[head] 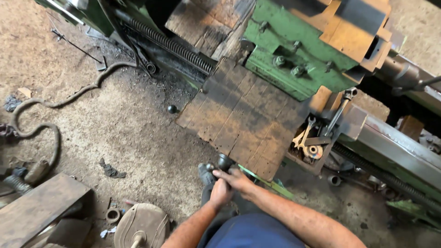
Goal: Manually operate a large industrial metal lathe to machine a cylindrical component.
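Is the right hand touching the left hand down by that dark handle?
Touching. The head view shows the right hand laid over the left hand with no gap, both at the dark handle.

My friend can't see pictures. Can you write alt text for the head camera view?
Seen from above, a person's left hand and right hand grip dark knobbed handles at the edge of a worn wooden board on a green lathe. Wrenches lie in a small tray; a hose snakes across the dirt floor.

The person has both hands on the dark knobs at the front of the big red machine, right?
Not quite: the machine is green, not red. The head view shows both the left hand and right hand at the dark knobs by its front edge.
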